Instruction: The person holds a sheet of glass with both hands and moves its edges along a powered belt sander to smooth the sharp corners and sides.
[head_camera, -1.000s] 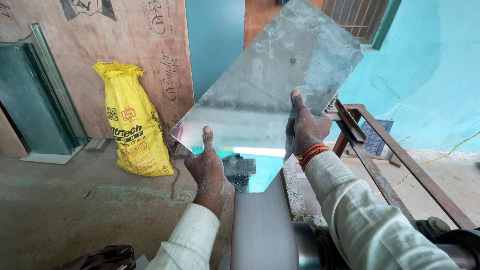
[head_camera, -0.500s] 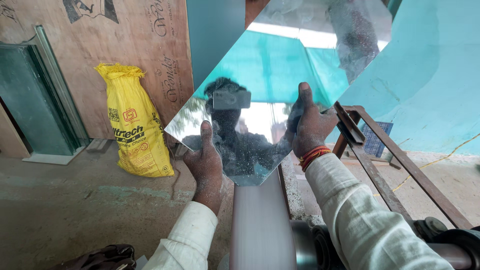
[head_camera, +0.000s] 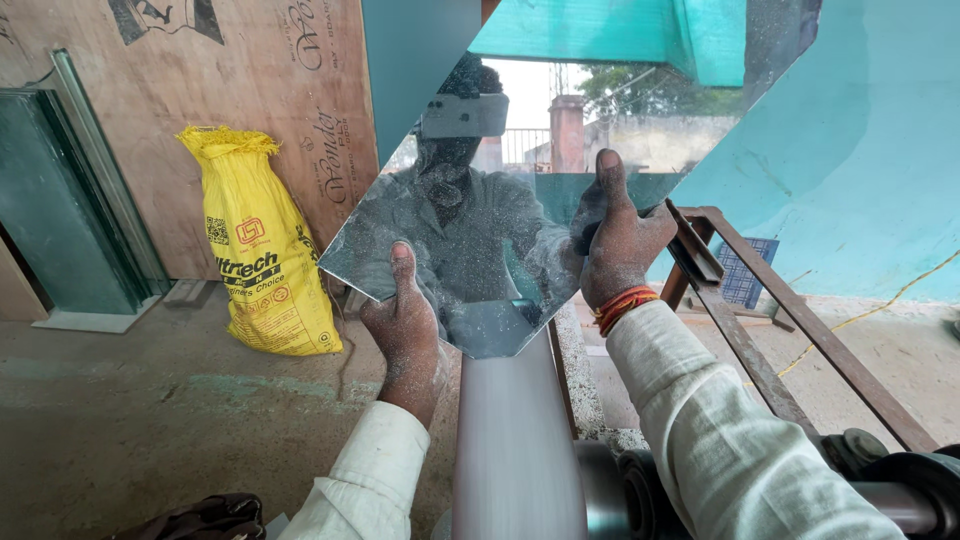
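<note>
A yellow woven sack (head_camera: 262, 245) stands full against the plywood wall (head_camera: 190, 90), its top tied, so the contents are hidden; the left hand (head_camera: 405, 325) and right hand (head_camera: 618, 235), both dusty, are closed on the edges of a flat mirror (head_camera: 560, 150), thumbs on its face; it is held tilted above a blurred grey belt (head_camera: 515, 440); its top corner is cut off.
</note>
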